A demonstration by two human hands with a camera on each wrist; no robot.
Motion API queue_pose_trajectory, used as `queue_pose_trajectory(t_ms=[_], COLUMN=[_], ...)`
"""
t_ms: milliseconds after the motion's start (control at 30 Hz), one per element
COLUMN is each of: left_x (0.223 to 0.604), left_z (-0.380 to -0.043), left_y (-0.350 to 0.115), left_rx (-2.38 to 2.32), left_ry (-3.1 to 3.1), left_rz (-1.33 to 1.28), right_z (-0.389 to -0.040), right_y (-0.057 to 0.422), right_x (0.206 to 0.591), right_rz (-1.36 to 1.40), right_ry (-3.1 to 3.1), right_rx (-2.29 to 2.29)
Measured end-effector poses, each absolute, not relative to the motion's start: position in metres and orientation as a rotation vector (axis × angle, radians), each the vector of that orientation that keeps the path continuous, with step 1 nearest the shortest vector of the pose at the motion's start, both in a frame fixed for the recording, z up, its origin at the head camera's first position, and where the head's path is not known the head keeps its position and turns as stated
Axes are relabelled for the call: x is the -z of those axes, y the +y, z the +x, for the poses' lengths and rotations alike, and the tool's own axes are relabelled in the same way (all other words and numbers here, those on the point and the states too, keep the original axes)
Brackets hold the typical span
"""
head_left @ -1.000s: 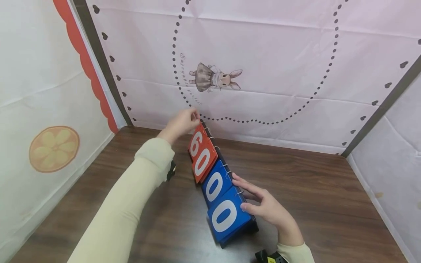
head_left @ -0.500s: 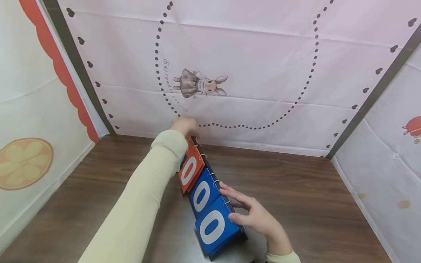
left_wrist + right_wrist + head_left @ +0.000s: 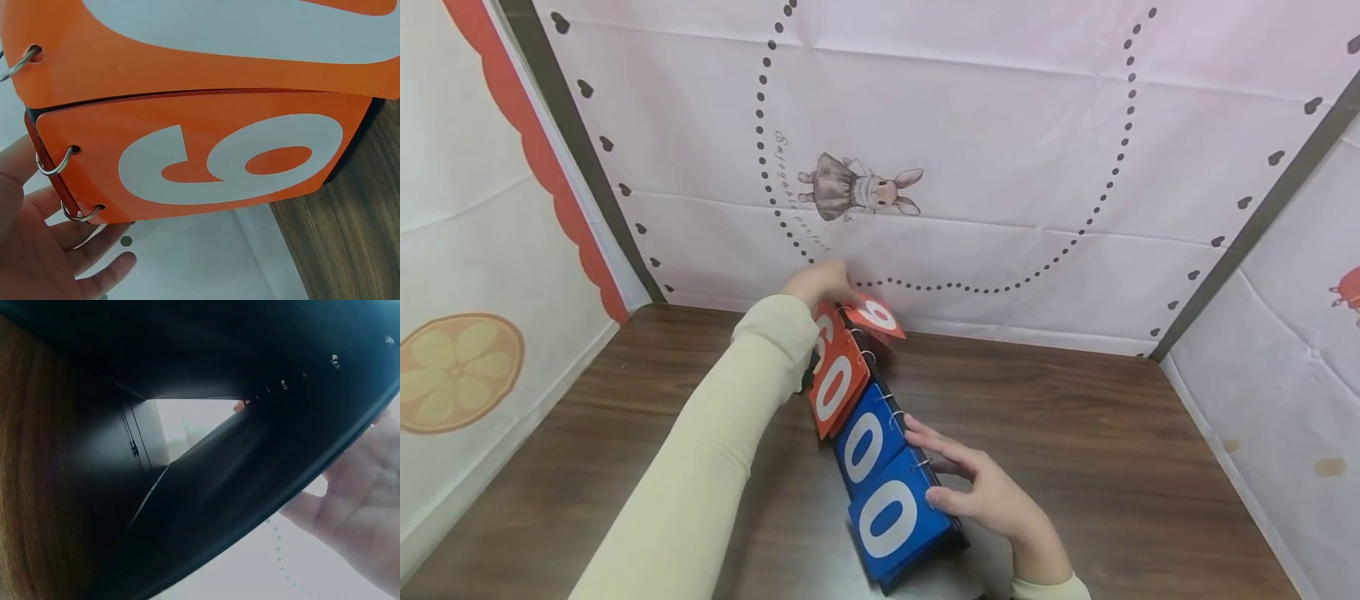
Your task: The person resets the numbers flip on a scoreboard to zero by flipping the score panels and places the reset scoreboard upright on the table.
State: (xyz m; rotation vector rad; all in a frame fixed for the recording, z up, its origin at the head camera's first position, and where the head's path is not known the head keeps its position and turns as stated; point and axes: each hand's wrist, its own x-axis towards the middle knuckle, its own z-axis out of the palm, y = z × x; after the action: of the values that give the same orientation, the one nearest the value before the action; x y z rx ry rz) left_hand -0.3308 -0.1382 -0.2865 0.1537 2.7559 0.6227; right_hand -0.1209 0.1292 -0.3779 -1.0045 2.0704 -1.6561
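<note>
A flip scoreboard with ringed number cards stands on the wooden table in the head view. Two blue cards at its near end show 0, and a red card in the middle also shows 0. At the far end, a red 6 card hangs on the front, filling much of the left wrist view. Another red card sticks out over the back of the spine beside my left hand, whose fingers are spread loosely behind the rings. My right hand grips the top edge at the blue end with thumb and fingers.
The dark wooden table extends to both sides of the scoreboard. A pink printed cloth wall rises close behind its far end, with white cloth walls at left and right. The right wrist view looks into the scoreboard's hollow black frame.
My left hand has moved over the far end of the spine, and a red card has swung over to the back. The head view has shifted slightly. My right hand keeps its hold.
</note>
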Motion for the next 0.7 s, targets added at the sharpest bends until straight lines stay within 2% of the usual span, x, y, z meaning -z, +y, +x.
queue_pose_trajectory(t_ms=[433, 700], left_x=[0.285, 0.28], left_z=[-0.337, -0.336], left_y=[-0.148, -0.155], left_rx=[-0.938, -1.155], left_ry=[2.742, 2.628], left_rz=[0.291, 0.233], right_z=[-0.119, -0.119], right_y=[0.128, 0.128], right_x=[0.379, 0.378], right_rz=[-0.971, -0.997], right_ry=[2.055, 2.06], right_rx=[1.679, 1.673])
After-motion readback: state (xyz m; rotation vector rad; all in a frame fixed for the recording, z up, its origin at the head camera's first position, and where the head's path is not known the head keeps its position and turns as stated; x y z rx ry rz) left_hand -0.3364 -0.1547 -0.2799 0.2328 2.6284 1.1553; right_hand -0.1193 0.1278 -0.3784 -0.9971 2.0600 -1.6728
